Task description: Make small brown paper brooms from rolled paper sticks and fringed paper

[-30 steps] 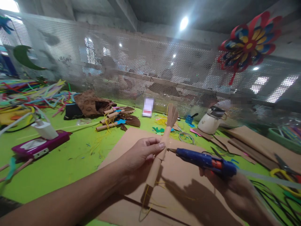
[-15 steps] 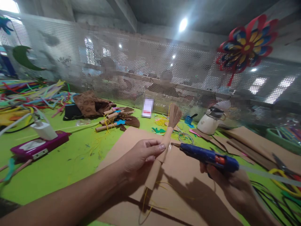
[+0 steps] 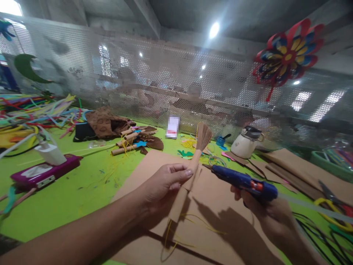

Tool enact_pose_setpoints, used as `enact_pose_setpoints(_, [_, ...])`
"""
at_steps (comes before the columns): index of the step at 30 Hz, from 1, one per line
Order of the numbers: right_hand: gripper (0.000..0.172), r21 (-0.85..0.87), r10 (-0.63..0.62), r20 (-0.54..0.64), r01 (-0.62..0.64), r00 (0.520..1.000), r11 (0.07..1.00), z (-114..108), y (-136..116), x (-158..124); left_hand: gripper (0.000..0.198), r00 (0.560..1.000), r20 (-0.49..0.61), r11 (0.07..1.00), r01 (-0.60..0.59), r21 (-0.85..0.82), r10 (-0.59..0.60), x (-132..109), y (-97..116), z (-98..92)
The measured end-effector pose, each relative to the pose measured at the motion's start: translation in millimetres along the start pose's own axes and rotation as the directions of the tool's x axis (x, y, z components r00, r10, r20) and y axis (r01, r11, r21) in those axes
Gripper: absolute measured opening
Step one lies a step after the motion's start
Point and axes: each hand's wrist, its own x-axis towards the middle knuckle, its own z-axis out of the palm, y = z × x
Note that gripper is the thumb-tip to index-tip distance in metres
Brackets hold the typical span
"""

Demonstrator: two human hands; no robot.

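Between the thumb and fingers of my left hand (image 3: 168,184) is a rolled brown paper tube (image 3: 178,206) with a pleated paper fan (image 3: 204,135) at its upper end. It slants away from me, and yellow string (image 3: 204,222) trails around its lower end. My right hand (image 3: 264,209) is closed round the handle of a blue hot glue gun (image 3: 245,180), a clear glue stick (image 3: 309,206) sticking out of its back. The gun's nozzle points left, close to the tube but apart from it. Beneath both lies a sheet of brown card (image 3: 149,162).
Several similar paper pieces with blue stars (image 3: 141,144) lie at the back left, near a purple power strip (image 3: 45,173). To the right are a white jug (image 3: 244,143), card strips (image 3: 292,178), scissors (image 3: 329,206) and black cables (image 3: 317,235). A perforated screen (image 3: 165,81) stands behind.
The glue gun's tip has shifted slightly up and away from the paper tube. My left hand keeps its hold, with the tube turned barely at all.
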Motion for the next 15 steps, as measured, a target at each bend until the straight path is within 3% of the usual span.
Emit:
enact_pose_setpoints(6, [0.033, -0.261, -0.010, -0.083, -0.012, 0.997, 0.965, 5.5, -3.3, 9.2, 0.007, 0.999, -0.041, 1.000, -0.002, 0.025, 0.003, -1.4, -0.1, 2.4])
enact_pose_setpoints(12, [0.029, -0.363, -0.090, -0.141, 0.033, 0.986, 0.931, 9.2, 32.6, 31.2, 0.015, 0.999, -0.051, 0.995, -0.011, 0.096, 0.016, 4.6, -1.1, -4.2])
enact_pose_setpoints(15, [0.033, -0.384, -0.094, -0.066, 0.062, 0.993, 0.921, 16.2, 49.4, 38.3, 0.013, 0.997, -0.071, 0.990, -0.030, 0.139, 0.040, 7.6, -2.2, -6.8])
